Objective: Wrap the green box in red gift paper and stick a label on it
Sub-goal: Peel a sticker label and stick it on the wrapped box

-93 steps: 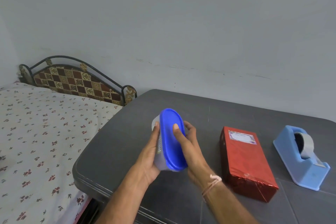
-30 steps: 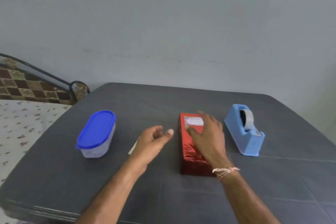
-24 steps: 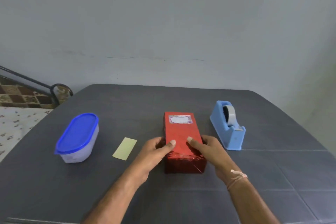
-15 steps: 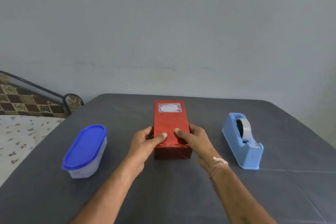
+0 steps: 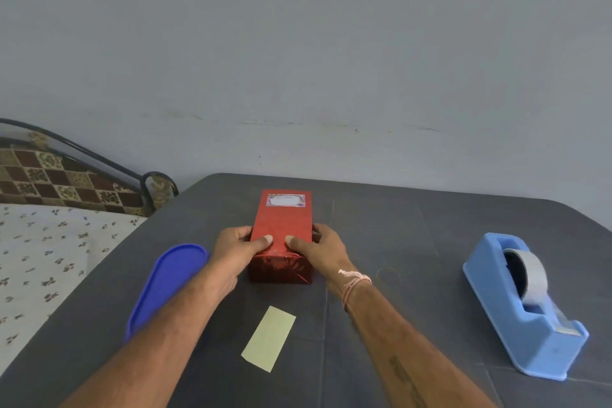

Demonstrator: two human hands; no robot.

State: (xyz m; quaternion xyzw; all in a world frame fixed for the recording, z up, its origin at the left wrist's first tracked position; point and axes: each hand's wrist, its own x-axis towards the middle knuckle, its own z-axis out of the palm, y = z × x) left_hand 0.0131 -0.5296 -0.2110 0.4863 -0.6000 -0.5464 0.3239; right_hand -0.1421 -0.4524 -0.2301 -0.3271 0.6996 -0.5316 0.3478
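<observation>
The box wrapped in shiny red paper (image 5: 283, 225) lies lengthwise on the dark grey table (image 5: 397, 242), in the middle. A white label with a purple border (image 5: 285, 200) is stuck on its top at the far end. My left hand (image 5: 236, 250) grips the box's near left side, thumb on top. My right hand (image 5: 319, 248) grips the near right side in the same way. No green of the box shows through the paper.
A blue tape dispenser (image 5: 523, 305) stands at the right. A container with a blue lid (image 5: 165, 281) sits at the left, partly behind my left forearm. A pale yellow paper strip (image 5: 269, 338) lies near me. A bed (image 5: 49, 242) adjoins the table's left edge.
Both hands took hold of the red box and slid it away from me toward the table's far side. Earlier my hands set the blue-lidded container down at the left.
</observation>
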